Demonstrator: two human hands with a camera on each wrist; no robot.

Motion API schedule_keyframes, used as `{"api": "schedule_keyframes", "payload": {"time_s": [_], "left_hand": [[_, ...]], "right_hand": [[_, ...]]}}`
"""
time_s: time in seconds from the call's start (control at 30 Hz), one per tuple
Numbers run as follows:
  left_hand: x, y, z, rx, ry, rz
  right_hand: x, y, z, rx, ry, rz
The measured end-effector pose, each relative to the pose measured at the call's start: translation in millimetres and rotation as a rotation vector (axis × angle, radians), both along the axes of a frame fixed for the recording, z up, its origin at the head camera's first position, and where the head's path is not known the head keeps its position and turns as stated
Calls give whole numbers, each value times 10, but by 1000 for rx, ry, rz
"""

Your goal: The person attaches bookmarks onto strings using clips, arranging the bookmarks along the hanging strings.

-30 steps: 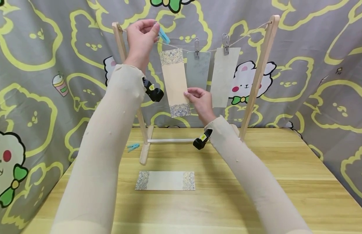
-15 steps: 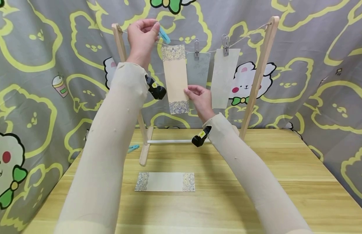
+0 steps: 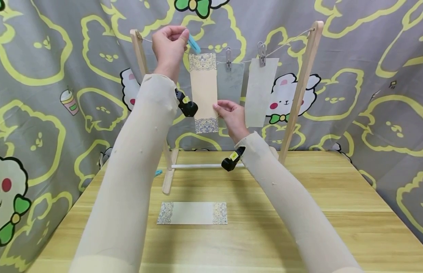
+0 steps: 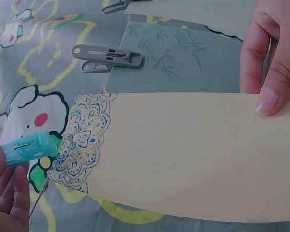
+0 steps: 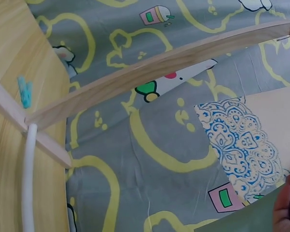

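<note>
Right grip [image 3: 234, 116], cream card [image 3: 203, 91] between thumb and fingers

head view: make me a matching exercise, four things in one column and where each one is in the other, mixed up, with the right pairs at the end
Things
1. cream card
2. grey-green card
3. whitish card with patterned ends
4. white rod

Places
A. lying flat on the table
B. low down, running across between the wooden uprights
C. pinched at its edge by the right hand
D. hanging from a grey clip

Right pairs: 1-C, 2-D, 3-A, 4-B
</note>
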State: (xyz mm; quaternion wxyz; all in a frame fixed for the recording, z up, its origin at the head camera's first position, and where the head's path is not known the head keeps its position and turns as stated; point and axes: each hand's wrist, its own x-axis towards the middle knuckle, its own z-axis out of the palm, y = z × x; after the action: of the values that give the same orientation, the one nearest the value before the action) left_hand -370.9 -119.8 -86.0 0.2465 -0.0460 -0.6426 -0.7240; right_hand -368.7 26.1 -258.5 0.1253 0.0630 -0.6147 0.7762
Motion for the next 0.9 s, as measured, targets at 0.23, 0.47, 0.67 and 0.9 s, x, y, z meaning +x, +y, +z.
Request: {"api": "schedule_keyframes", "payload": {"time_s": [0.23,0.47,0.67,0.9], "left_hand": [[-47,17,-21,-34,-17,51],[-56,83,-50,-139,-62,107],[-69,110,-63,-172,-87,114],[-79,110,-62,-201,-142,125]], "right_hand": [[-1,-7,-6,10,-30,13],[-8,-13,-23,17,-32,2],[-19,-11,-30,7,-23,-1],[-25,-14,-30,3,-25,4]]}}
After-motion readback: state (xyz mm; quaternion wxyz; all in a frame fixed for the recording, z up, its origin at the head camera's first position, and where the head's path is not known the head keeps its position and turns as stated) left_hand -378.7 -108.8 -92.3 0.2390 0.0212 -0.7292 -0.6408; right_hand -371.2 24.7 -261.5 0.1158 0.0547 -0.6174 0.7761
